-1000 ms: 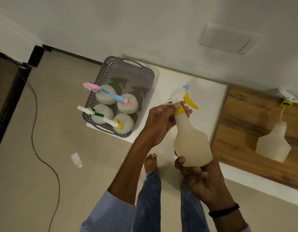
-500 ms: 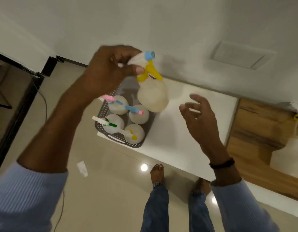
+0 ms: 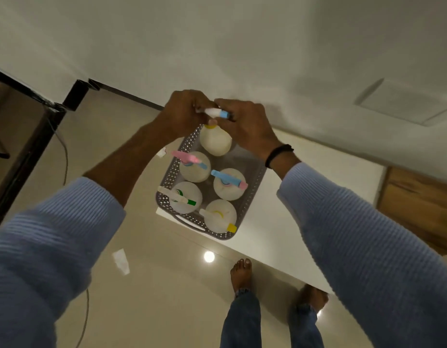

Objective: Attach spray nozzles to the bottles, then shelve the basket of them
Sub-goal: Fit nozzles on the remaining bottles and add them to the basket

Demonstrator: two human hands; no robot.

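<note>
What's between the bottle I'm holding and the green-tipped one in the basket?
The pink-nozzle bottle stands between the held bottle and the green-tipped bottle, inside the gray basket; head view shows it.

both arms are stretched out ahead and angled inward so the hands meet in the middle; left hand (image 3: 184, 113) is curled, fingers wrapped round the back end of the spray nozzle (image 3: 213, 112); right hand (image 3: 245, 126) is pressed right up against it, thumb and fingertips pinching the front end of the same nozzle; backs of both hands face the camera; left sleeve (image 3: 54, 234) sits well up the forearm, right sleeve (image 3: 355, 234) reaches nearly to the wrist, with a black band (image 3: 279, 155) just past it; lower down there are two bare feet, the right one partly hidden
</note>
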